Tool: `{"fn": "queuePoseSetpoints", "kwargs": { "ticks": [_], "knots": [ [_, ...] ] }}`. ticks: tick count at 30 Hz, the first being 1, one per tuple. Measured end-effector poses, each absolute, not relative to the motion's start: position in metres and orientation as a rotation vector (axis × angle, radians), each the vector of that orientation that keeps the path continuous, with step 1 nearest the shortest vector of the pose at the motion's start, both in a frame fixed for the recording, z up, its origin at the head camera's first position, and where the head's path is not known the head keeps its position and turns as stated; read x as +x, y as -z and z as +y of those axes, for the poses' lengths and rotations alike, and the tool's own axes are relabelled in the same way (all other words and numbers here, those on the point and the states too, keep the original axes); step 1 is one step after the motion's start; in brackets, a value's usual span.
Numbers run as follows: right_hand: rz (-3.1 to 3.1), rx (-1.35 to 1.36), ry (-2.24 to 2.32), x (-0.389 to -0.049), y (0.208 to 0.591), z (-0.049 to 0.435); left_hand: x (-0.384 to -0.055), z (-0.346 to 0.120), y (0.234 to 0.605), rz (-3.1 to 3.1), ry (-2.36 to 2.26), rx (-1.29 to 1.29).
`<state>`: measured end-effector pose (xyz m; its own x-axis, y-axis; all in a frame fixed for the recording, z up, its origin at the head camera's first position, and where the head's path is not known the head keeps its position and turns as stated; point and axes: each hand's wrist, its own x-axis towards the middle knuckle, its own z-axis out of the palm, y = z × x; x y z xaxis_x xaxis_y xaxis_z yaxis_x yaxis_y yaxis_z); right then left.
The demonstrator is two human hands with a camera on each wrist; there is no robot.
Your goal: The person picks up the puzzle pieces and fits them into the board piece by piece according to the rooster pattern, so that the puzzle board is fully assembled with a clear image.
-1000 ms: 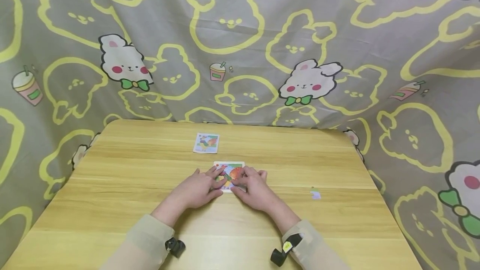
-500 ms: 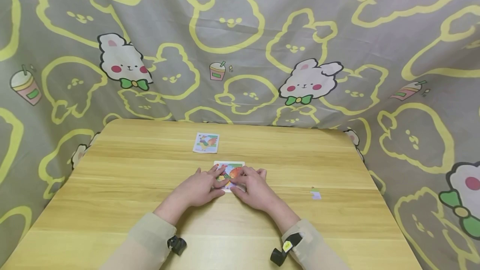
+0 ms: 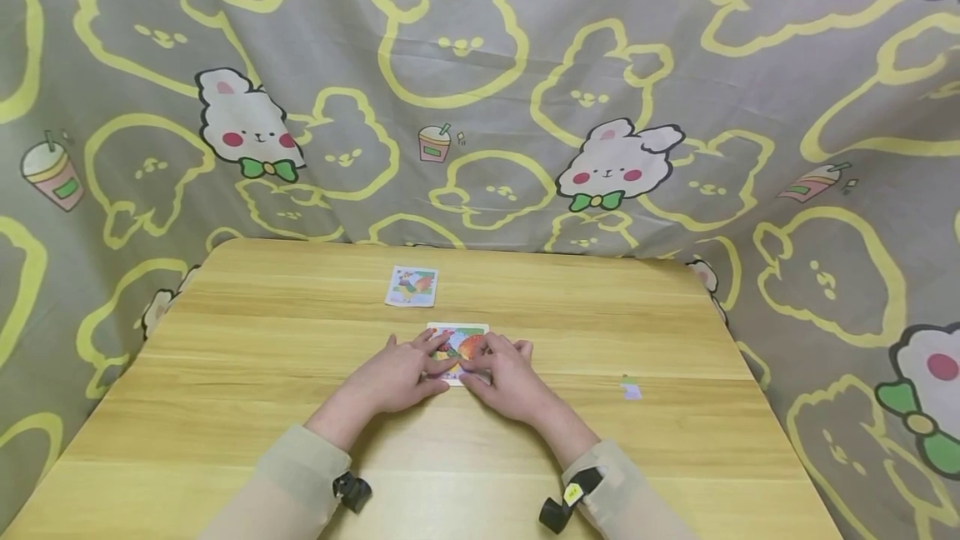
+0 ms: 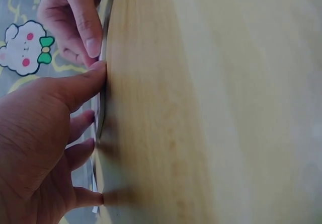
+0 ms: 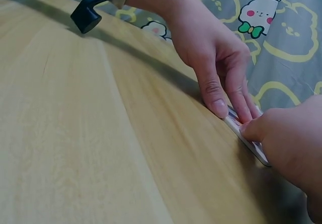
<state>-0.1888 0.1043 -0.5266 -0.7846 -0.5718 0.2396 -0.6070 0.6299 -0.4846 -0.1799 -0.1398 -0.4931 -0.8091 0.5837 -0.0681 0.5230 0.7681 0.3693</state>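
Note:
A small jigsaw puzzle with a colourful bird picture and white frame (image 3: 465, 340) lies flat mid-table, partly hidden under both hands. My left hand (image 3: 402, 375) spreads its fingers over the puzzle's left part, with the thumb at the near edge. From the right, my right hand (image 3: 510, 375) presses bent fingers onto the picture, its thumb also by the near edge. The two hands nearly meet over the lower middle. Seen low in the left wrist view, the thumb of the left hand (image 4: 45, 113) touches the frame's edge.
Behind the puzzle lies a square card (image 3: 412, 287) with a similar bird picture. Loose puzzle pieces (image 3: 631, 390), pale lilac and green, lie to the right. A patterned grey curtain (image 3: 480, 107) hangs around the wooden table (image 3: 300, 307).
Both hands stay on the puzzle with only tiny shifts of the fingers. The card and the loose pieces have not moved.

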Motion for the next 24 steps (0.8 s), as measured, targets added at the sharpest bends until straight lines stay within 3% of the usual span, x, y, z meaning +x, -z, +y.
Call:
{"fn": "queuePoseSetpoints", "kwargs": {
  "ticks": [7, 24],
  "knots": [
    [-2.729, 1.081, -0.996, -0.188, 0.524, 0.123, -0.18, -0.139, 0.493, 2.773, -0.529, 0.872],
    [-2.612, 0.936, -1.069, -0.17, 0.503, 0.218, -0.182, -0.14, 0.496, 2.768, -0.514, 0.873]
  ]
}}
